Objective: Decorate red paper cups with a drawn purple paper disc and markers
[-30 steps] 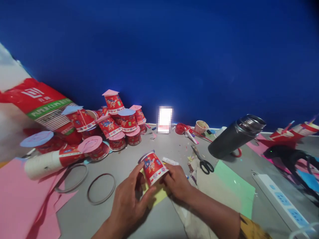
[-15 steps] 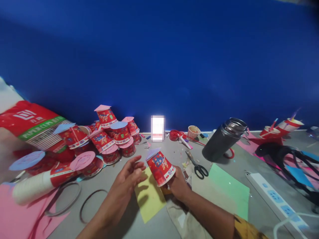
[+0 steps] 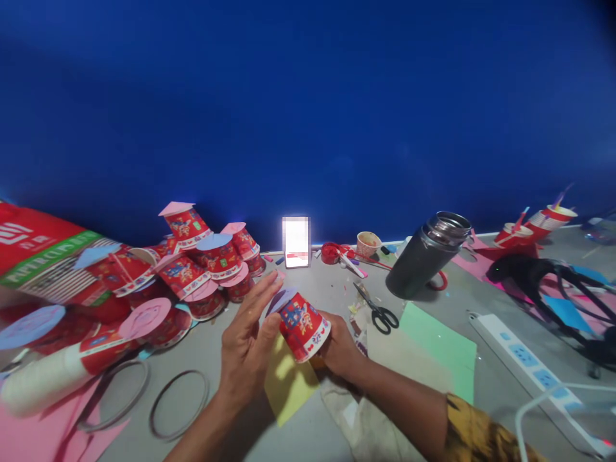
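Note:
My right hand (image 3: 338,346) grips a red printed paper cup (image 3: 301,326) from below, holding it upside down and tilted left above the grey table (image 3: 327,295). A pale purple paper disc (image 3: 280,299) covers the cup's upturned base. My left hand (image 3: 249,340) has its fingers stretched out flat, pressing against that disc and the cup's side. A yellow paper sheet (image 3: 287,384) lies on the table under both hands.
A heap of similar red cups with paper discs (image 3: 202,263) lies at the left by a red bag (image 3: 43,256). Two metal rings (image 3: 178,403) lie near left. Scissors (image 3: 378,311), a dark flask (image 3: 426,255), green paper (image 3: 443,350) and a power strip (image 3: 524,366) are right.
My right hand lifted the cup off the yellow paper. My left hand let go and opened, then came back flat against the disc on the cup's base.

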The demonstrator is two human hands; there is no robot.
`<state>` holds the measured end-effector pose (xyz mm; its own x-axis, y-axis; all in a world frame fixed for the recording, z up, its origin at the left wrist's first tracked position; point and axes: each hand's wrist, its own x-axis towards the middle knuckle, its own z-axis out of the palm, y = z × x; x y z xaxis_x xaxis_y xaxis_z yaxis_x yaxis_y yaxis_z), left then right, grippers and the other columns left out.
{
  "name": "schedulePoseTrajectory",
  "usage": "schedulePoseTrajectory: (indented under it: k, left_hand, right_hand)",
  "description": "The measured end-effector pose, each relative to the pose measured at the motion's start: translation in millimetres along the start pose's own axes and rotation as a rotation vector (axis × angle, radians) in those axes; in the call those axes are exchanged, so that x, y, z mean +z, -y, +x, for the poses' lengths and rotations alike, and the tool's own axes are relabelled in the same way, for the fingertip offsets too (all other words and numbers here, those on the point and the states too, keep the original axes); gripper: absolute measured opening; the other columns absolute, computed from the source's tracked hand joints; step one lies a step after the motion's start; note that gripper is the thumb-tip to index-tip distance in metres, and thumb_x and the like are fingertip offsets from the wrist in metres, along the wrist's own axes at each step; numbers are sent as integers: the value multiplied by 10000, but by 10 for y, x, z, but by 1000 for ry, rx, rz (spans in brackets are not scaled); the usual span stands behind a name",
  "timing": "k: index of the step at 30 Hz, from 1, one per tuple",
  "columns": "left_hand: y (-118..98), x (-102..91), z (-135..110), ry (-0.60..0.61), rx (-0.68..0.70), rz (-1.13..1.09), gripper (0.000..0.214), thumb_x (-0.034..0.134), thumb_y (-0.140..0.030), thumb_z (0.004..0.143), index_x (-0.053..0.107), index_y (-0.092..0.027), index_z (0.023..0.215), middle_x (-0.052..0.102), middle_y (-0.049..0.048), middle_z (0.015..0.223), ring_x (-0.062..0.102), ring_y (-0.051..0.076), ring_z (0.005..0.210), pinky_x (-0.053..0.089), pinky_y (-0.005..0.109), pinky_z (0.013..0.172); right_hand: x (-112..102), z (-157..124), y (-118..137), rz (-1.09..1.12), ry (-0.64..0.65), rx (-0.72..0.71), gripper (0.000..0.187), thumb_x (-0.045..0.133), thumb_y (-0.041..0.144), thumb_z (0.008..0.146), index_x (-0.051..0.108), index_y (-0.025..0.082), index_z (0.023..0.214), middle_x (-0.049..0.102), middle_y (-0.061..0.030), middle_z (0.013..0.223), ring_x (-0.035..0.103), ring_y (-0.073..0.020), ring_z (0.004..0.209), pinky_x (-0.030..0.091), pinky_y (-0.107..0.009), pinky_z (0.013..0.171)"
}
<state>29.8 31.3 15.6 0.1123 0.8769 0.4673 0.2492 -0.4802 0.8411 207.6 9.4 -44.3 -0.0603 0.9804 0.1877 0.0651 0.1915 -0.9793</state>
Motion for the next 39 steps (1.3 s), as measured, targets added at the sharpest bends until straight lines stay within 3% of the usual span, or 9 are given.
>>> schedulePoseTrajectory:
  k: [4, 10, 16, 20, 23, 27, 30, 34, 39]
  left_hand:
    - [86, 5, 3, 41, -119, -150, 675, 484, -701, 1008, 673, -236, 1459, 622, 103, 1568, 568, 342, 1459, 463, 483, 1224]
    - [112, -78, 121, 112, -464, -399, 686, 542, -780, 932, 787, -220, 1244, 728, 136, 1427, 608, 387, 1411, 541, 553, 1111]
    - [50, -178, 220, 222, -476, -172, 786, 532, -876, 866, 827, -201, 1141, 799, 157, 1271, 702, 399, 1267, 547, 574, 1074]
    - [80, -258, 224, 296, -473, -237, 757, 562, -825, 886, 814, -173, 1176, 788, 185, 1283, 714, 398, 1242, 571, 552, 1035]
    - [75, -310, 166, 294, -383, -232, 689, 590, -753, 916, 770, -210, 1302, 755, 167, 1365, 674, 393, 1316, 565, 533, 1051]
    - [-1, -278, 66, 288, -94, -13, 545, 680, -632, 919, 779, -250, 1294, 747, 129, 1391, 675, 357, 1321, 522, 501, 1139]
    - [-36, -194, 8, 234, 59, 99, 402, 643, -485, 988, 774, -261, 1295, 759, 106, 1368, 696, 302, 1298, 556, 441, 1108]
    - [0, -103, -32, 158, 141, 174, 329, 594, -362, 1029, 777, -245, 1276, 795, 97, 1280, 754, 242, 1184, 602, 360, 1024]
    - [33, -69, -38, 124, 151, 213, 285, 582, -338, 1032, 801, -233, 1180, 822, 86, 1184, 785, 226, 1086, 623, 324, 947]
  right_hand:
    - [-4, -21, -25, -79, 26, -104, 162, 616, 349, 869, 595, 225, 768, 672, 0, 716, 576, -156, 645, 487, -263, 634]
    - [-12, -40, -119, -211, 62, -193, 152, 581, 288, 900, 611, 219, 768, 693, 3, 722, 599, -147, 635, 453, -253, 635]
    - [-12, -54, -146, -307, 101, -310, 197, 547, 302, 980, 717, 209, 940, 783, -41, 852, 705, -177, 737, 497, -257, 694]
    - [-11, -58, -162, -358, 102, -401, 236, 531, 295, 1016, 742, 189, 1024, 807, -66, 882, 732, -191, 762, 508, -262, 711]
    - [-15, -48, -162, -326, 82, -401, 224, 542, 297, 1020, 740, 197, 995, 802, -52, 869, 723, -177, 735, 501, -246, 684]
    - [-11, -37, -142, -345, 81, -407, 243, 523, 300, 1027, 713, 204, 910, 775, -39, 812, 688, -164, 684, 479, -242, 648]
    - [10, -40, -141, -393, 80, -432, 292, 486, 318, 1053, 705, 205, 897, 769, -43, 798, 670, -165, 668, 468, -252, 637]
    - [36, -42, -178, -359, 76, -439, 258, 504, 301, 1046, 696, 212, 899, 768, -28, 800, 660, -154, 655, 466, -243, 634]
    - [35, -34, -231, -358, 75, -456, 221, 508, 275, 1024, 659, 217, 874, 748, -18, 780, 664, -156, 670, 472, -242, 655]
